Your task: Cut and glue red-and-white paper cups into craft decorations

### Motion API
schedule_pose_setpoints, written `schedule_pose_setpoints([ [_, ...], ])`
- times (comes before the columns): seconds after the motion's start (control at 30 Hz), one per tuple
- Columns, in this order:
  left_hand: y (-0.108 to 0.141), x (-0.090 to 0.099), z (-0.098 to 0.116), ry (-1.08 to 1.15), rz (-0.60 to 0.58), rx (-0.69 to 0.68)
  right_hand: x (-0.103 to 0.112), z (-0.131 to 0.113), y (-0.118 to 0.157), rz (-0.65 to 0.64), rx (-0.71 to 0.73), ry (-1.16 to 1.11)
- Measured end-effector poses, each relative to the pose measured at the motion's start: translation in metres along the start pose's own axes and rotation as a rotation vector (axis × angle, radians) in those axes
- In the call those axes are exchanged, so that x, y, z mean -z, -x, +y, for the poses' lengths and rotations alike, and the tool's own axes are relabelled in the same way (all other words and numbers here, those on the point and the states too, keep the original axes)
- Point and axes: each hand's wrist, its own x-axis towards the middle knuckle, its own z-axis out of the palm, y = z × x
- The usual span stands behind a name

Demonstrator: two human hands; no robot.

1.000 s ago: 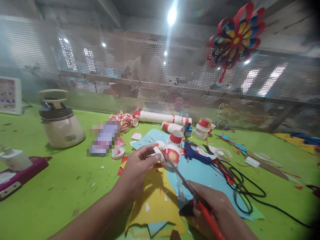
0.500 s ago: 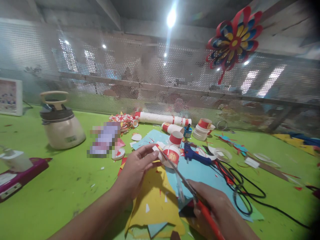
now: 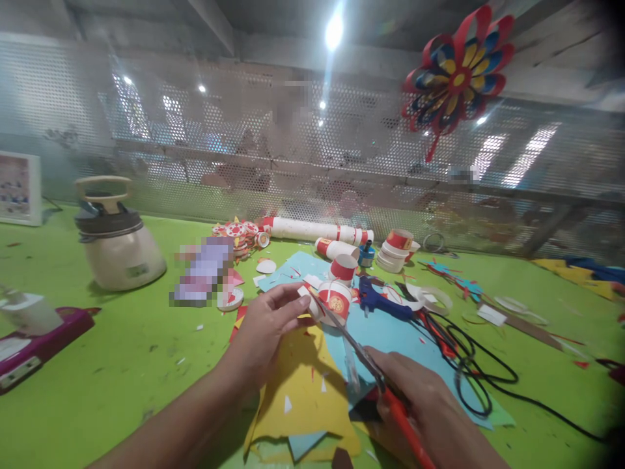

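Note:
Between the thumb and fingers of my left hand point(image 3: 268, 326) is a small piece of red and white paper point(image 3: 303, 292). My right hand point(image 3: 415, 387) grips red-handled scissors point(image 3: 364, 355), and their blades reach up and left to that piece. Right behind the blade tips stands a red and white paper cup point(image 3: 336, 301) with a gold emblem; another cup piece point(image 3: 343, 267) is behind it. Below my hands lies a yellow paper sheet point(image 3: 297, 371) with small white scraps on it. A light blue sheet point(image 3: 400, 352) spreads underneath to the right.
A blue glue gun point(image 3: 383, 303) with a looping black cable point(image 3: 488, 378) lies on the right. Left are a phone-like blurred object point(image 3: 202, 270), a large beige bottle point(image 3: 122, 254) and a purple power strip point(image 3: 53, 339). White tubes point(image 3: 312, 230) line the back; a paper flower point(image 3: 459, 79) hangs above.
Very little differs. Both hands keep nearly the same place, with the scissors at the paper piece. The whole view has shifted slightly.

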Motion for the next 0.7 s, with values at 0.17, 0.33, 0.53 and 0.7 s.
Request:
schedule_pose_setpoints([
  [0.17, 0.000, 0.000, -0.001, 0.008, -0.004, 0.009, 0.000, -0.003, 0.001, 0.033, 0.021, -0.012],
  [0.33, 0.001, -0.001, 0.000, 0.017, 0.008, 0.020, 0.002, -0.007, -0.001, 0.002, 0.036, -0.092],
  [0.53, 0.000, -0.001, 0.000, 0.014, -0.005, 0.010, 0.004, -0.010, -0.004, -0.027, 0.004, -0.146],
  [0.7, 0.000, 0.000, -0.002, 0.027, -0.004, -0.011, 0.000, -0.003, -0.003, -0.007, 0.027, -0.109],
])
